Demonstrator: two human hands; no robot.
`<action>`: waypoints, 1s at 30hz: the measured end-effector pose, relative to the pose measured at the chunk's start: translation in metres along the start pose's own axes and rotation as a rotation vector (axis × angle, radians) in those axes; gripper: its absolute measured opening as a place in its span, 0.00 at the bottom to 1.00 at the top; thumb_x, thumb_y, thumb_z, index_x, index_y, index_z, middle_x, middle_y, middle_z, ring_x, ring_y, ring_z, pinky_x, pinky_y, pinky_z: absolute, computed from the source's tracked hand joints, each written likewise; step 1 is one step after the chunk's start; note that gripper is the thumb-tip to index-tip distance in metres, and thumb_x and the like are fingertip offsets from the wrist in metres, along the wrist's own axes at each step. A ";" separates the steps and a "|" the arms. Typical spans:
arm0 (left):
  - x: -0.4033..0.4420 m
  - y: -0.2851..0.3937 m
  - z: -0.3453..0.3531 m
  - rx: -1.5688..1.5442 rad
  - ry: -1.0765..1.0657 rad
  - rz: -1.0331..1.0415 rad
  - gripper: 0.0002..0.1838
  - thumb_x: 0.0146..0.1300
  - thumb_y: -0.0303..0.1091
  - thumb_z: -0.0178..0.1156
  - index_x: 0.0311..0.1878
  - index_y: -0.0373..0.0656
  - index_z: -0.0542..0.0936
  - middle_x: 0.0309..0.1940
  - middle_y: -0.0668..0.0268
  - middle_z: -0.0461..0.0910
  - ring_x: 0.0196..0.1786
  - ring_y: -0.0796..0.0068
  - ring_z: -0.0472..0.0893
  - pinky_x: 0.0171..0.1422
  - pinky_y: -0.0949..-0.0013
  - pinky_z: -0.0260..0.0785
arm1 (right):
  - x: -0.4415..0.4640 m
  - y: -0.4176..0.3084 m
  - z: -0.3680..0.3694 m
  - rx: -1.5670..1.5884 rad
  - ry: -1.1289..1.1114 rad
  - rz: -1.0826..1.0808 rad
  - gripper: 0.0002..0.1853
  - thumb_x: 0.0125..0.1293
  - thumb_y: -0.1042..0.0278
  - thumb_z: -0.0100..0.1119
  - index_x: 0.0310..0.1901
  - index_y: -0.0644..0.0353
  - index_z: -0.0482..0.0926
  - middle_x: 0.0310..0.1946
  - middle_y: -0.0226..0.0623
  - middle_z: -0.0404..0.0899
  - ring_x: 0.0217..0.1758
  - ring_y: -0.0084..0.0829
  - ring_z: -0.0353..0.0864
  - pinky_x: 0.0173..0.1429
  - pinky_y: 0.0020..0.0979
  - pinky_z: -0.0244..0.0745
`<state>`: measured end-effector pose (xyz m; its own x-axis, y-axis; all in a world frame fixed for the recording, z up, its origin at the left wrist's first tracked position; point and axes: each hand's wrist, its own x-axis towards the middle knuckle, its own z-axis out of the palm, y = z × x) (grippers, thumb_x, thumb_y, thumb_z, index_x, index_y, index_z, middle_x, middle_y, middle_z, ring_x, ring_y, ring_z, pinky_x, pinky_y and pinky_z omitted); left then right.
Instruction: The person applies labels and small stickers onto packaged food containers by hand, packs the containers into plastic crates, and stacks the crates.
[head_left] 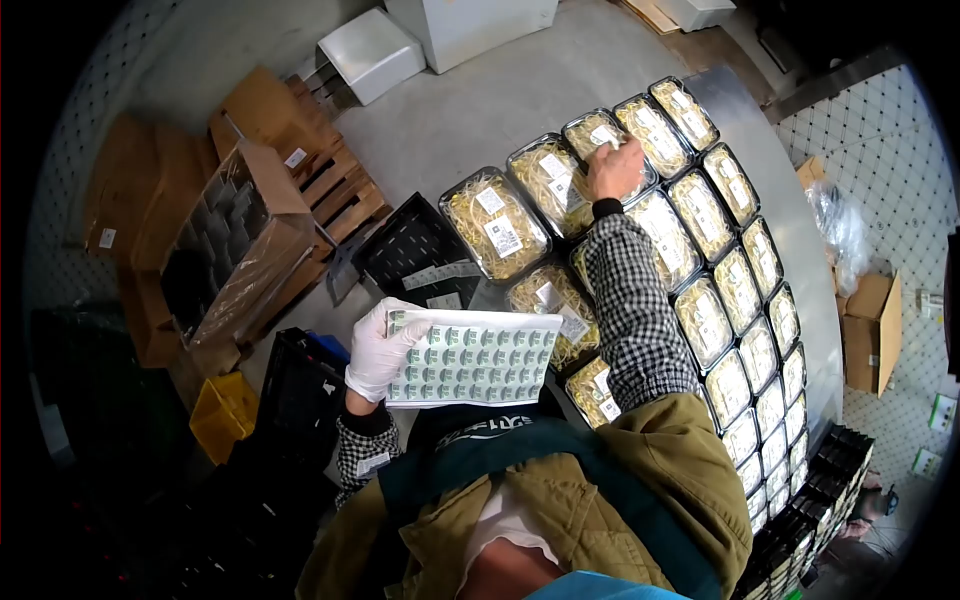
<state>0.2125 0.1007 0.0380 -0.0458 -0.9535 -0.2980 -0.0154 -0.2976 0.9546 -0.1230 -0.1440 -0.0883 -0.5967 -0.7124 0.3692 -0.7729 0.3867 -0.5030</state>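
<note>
My left hand (378,350), in a white glove, is closed on the edge of a sticker sheet (475,362) printed with rows of small green labels. The sheet lies flat in front of my chest. My bare right hand (617,168) reaches over a black tray of bean sprouts (588,127) in the far row. Its fingers are bunched together and point down at the film near a white label; anything between the fingertips is hidden. Beside it on the left sits another labelled sprout tray (553,178), and on the right a further sprout tray (652,133).
Rows of packed trays (703,318) cover much of the metal table (815,300). Left of it are a black crate (415,250) with strips inside, an open carton (235,240) on a pallet and a yellow bin (224,415). Stacked trays (815,500) stand at lower right.
</note>
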 end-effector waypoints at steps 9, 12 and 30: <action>-0.007 -0.005 -0.034 0.024 -0.061 0.010 0.12 0.57 0.27 0.66 0.42 0.38 0.76 0.34 0.69 0.81 0.36 0.84 0.78 0.42 0.78 0.72 | -0.099 -0.038 0.000 0.256 -0.040 0.054 0.14 0.53 0.54 0.62 0.27 0.58 0.85 0.46 0.39 0.79 0.48 0.43 0.75 0.51 0.42 0.68; -0.009 -0.005 -0.039 0.095 -0.077 0.070 0.11 0.57 0.26 0.65 0.42 0.38 0.75 0.35 0.67 0.82 0.38 0.82 0.79 0.44 0.76 0.72 | -0.109 -0.042 0.001 0.055 -0.002 -0.047 0.09 0.53 0.56 0.62 0.27 0.51 0.84 0.38 0.34 0.76 0.46 0.40 0.73 0.48 0.45 0.65; -0.034 -0.016 -0.057 0.541 0.039 0.307 0.12 0.54 0.39 0.62 0.35 0.40 0.80 0.29 0.51 0.79 0.34 0.50 0.80 0.35 0.58 0.71 | -0.238 -0.172 -0.228 0.579 -0.609 -1.212 0.09 0.51 0.71 0.67 0.35 0.56 0.77 0.39 0.30 0.77 0.41 0.35 0.74 0.51 0.32 0.65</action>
<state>0.2710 0.1357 0.0328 -0.0920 -0.9958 -0.0001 -0.5120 0.0472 0.8577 0.1027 0.0927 0.0882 0.6311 -0.6100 0.4792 -0.4431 -0.7905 -0.4227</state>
